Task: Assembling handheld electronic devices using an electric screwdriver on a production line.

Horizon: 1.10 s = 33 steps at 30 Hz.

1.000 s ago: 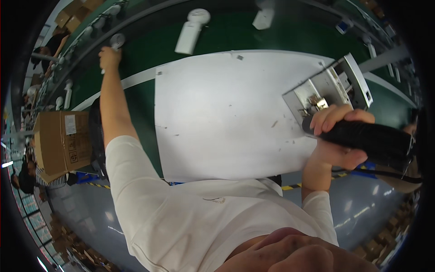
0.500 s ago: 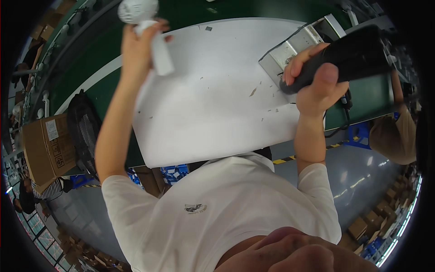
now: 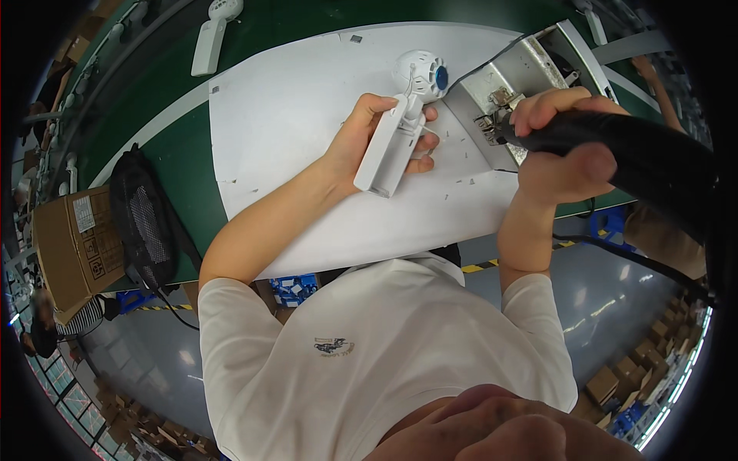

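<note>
My left hand (image 3: 365, 142) grips a white handheld fan (image 3: 390, 150) by its handle, above the white sheet. The handle lies open-sided toward me, its hollow inside showing, and thin wires run near the round head with a blue centre. In my right hand (image 3: 565, 157) is a black electric screwdriver (image 3: 638, 142), fingers wrapped round its front end. The screwdriver's tip points into a metal screw feeder (image 3: 492, 96) at the right; whether it touches cannot be made out. Another white fan (image 3: 209, 46) lies at the far left on the green surface.
A white sheet (image 3: 277, 154) with small scraps covers the green bench (image 3: 307, 19). To the left are a black mesh bag (image 3: 146, 219) and a cardboard box (image 3: 81, 246). A black cable (image 3: 638, 261) hangs at the right, near another person's arm (image 3: 659, 92).
My left hand has come from the far left to the middle with a fan. Another fan now shows lying far left. My right hand has tipped the screwdriver toward the feeder.
</note>
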Each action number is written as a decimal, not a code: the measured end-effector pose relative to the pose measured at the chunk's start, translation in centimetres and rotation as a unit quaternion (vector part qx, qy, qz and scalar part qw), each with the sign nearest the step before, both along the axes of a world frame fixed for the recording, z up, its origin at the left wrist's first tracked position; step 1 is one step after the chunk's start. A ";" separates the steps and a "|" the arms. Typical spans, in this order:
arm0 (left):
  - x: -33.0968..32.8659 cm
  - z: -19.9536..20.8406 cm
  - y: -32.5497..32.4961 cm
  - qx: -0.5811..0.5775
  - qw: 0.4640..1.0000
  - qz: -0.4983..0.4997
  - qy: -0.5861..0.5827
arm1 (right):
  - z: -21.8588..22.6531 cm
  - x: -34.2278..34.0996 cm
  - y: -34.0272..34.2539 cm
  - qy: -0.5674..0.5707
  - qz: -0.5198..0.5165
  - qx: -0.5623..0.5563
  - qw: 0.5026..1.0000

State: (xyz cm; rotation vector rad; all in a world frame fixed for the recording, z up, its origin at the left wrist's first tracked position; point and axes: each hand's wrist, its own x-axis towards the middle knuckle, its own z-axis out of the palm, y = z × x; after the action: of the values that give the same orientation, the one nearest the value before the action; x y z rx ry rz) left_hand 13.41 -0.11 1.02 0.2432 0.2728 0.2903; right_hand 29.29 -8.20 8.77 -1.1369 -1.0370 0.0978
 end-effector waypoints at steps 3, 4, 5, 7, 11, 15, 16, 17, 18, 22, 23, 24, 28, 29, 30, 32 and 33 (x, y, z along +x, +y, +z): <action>0.4 0.5 -0.1 0.014 1.000 -0.013 0.020 | 0.2 1.1 -1.1 0.028 0.172 0.072 0.982; 0.4 0.6 -0.1 0.022 0.999 -0.016 0.030 | 0.2 1.5 -1.4 0.043 0.258 0.109 0.959; 0.5 0.5 -0.1 0.030 0.999 -0.020 0.040 | 0.2 1.6 -1.6 0.058 0.343 0.144 0.927; 0.5 0.0 -0.4 0.049 0.997 -0.009 0.062 | -0.2 1.1 -1.6 0.068 0.340 0.147 0.926; 0.4 -0.9 -0.8 0.113 0.987 0.016 0.116 | -0.7 0.2 -1.7 0.084 0.330 0.161 0.926; 0.4 -0.9 -0.6 0.161 0.983 0.031 0.082 | -0.7 0.2 -2.3 0.078 0.364 0.163 0.914; 0.4 -1.0 -0.6 0.161 0.983 0.031 0.082 | -0.7 0.2 -2.3 0.079 0.364 0.162 0.914; 0.4 -1.0 -0.5 0.152 0.985 0.033 0.072 | -0.6 0.2 -2.4 0.072 0.362 0.165 0.915; 0.4 -1.1 -0.5 0.144 0.987 0.035 0.062 | -0.6 0.2 -2.4 0.066 0.359 0.168 0.916; 0.2 -1.2 -0.8 0.132 0.989 0.050 0.045 | -0.4 -0.1 -2.7 0.063 0.351 0.179 0.917; 0.3 -1.1 -0.7 0.136 0.988 0.054 0.042 | -0.3 -0.2 -2.6 0.069 0.344 0.183 0.918; 0.4 -1.0 -0.6 0.142 0.987 0.058 0.039 | -0.2 -0.2 -2.6 0.074 0.337 0.188 0.920; -1.4 0.8 2.9 0.252 0.932 0.177 0.193 | -0.3 -0.4 -2.2 0.091 0.328 0.197 0.919; -1.9 1.4 4.9 0.375 0.858 0.213 0.278 | -0.2 -0.2 -2.4 0.092 0.315 0.191 0.925; -2.5 1.8 7.8 0.486 0.761 0.245 0.353 | -0.1 0.0 -2.6 0.094 0.301 0.185 0.931; -5.9 0.7 15.7 0.650 0.519 0.305 0.464 | 0.2 0.1 -2.8 0.095 0.307 0.192 0.927; -7.3 0.8 19.2 0.742 0.337 0.379 0.439 | 0.4 0.1 -3.0 0.101 0.311 0.187 0.926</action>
State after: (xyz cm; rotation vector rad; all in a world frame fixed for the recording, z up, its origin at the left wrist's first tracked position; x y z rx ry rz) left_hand 6.11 19.14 1.81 2.2555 1.1989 1.3550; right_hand 29.37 -11.22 9.19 -0.4119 -1.1378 0.4910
